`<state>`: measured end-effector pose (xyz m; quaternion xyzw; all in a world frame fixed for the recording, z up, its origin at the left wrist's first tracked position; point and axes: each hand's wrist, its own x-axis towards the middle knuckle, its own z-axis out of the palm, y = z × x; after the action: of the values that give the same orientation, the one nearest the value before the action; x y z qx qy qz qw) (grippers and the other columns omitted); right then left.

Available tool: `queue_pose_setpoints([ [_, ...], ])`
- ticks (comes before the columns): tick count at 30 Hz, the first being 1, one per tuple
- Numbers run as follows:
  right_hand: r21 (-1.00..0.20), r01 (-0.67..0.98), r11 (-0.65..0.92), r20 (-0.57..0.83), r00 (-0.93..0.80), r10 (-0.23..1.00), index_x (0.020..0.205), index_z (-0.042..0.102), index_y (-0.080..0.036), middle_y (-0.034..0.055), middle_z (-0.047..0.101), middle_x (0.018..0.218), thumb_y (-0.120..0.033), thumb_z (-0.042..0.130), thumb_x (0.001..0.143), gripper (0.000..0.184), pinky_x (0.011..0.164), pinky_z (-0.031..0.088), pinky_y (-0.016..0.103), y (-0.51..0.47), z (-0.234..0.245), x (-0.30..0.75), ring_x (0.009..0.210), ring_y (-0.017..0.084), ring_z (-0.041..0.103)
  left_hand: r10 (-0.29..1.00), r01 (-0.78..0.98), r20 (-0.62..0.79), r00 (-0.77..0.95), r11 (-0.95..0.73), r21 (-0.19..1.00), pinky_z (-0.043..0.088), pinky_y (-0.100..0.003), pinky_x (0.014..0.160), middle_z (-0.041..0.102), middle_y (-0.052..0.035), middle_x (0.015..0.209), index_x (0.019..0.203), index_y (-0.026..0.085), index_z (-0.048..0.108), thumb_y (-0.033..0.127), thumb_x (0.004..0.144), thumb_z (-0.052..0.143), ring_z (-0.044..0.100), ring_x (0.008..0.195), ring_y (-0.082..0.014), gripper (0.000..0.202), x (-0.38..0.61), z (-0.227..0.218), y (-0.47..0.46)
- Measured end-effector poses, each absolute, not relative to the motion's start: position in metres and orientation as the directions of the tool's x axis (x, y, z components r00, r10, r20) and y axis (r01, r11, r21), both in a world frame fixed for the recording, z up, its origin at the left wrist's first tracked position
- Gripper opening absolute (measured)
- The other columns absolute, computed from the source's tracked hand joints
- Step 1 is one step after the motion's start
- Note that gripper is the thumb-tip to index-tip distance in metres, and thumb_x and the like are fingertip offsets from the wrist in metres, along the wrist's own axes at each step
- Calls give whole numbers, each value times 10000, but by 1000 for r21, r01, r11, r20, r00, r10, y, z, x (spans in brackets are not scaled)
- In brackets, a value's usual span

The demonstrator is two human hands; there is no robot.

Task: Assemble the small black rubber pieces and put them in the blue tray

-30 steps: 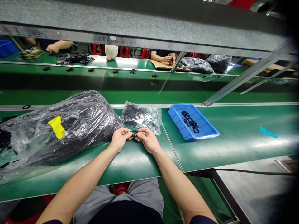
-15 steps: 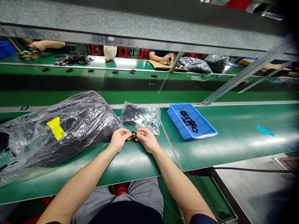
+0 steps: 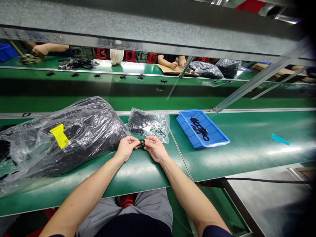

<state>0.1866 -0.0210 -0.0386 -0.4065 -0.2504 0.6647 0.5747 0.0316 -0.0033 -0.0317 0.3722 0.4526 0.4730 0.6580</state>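
Between my two hands is a small black ring-shaped part (image 3: 141,143), pinched at its left side by my left hand (image 3: 126,147) and at its right side by my right hand (image 3: 156,148). Fingertips cover much of it, so its full shape is hidden. Just beyond my hands lies a clear plastic bag (image 3: 149,122) of small black parts. A large clear bag (image 3: 91,131) full of black pieces, with a yellow label (image 3: 59,136), rests to the left. On the right, a blue tray (image 3: 217,135) holds several black frame-like parts (image 3: 199,127).
A teal strip (image 3: 280,139) lies at the right of the green table (image 3: 249,151). Behind it runs a green belt (image 3: 138,98) carrying spaced black parts. A slanted clear post (image 3: 256,77) and a grey overhead beam (image 3: 148,26) cross the view. Co-workers' hands (image 3: 176,62) show across the belt.
The black parts on the far belt have shifted slightly right. A co-worker's hands across the belt have moved apart. My hands keep their pinch on the part, nearly still.
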Motion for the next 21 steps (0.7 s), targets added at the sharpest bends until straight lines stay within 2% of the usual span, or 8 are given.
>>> queue_pose_setpoints([
  [3,-795,-568,-214,-269,14,963,840,644,-173,-17,684,683,-164,865,557,359,531,518,193,-21,-39,187,554,85,604,962,-285,-238,137,268,920,455,-196,525,642,2,572,710,120,633,263,577,802,588,513,-88,258,32,-32,-3],
  [10,-769,-571,-288,-273,-114,955,861,666,-171,-10,684,715,-168,845,596,320,536,504,190,-22,-35,188,605,92,612,958,-287,-248,141,279,916,446,-195,517,635,5,568,703,120,631,260,564,809,569,498,-81,265,31,-31,-3],
  [16,-784,-578,-225,-265,-15,964,805,655,-175,-36,646,650,-171,857,562,316,515,472,179,-20,-35,188,550,74,568,963,-281,-238,125,264,923,444,-198,532,643,-6,589,723,118,637,274,584,802,586,530,-91,266,33,-30,-4],
  [18,-793,-576,-197,-244,5,970,806,650,-183,-38,644,649,-199,851,581,302,525,470,181,-20,-35,188,551,73,566,966,-281,-226,125,253,926,446,-199,542,650,-11,611,750,120,642,283,606,793,595,553,-96,265,33,-31,-5],
  [21,-831,-508,-225,-226,-61,972,892,659,-192,-2,682,750,-314,806,659,301,568,496,217,-21,-36,188,627,106,614,971,-281,-196,134,227,932,460,-210,566,658,-12,645,777,125,646,300,622,790,594,570,-96,274,33,-31,-5],
])
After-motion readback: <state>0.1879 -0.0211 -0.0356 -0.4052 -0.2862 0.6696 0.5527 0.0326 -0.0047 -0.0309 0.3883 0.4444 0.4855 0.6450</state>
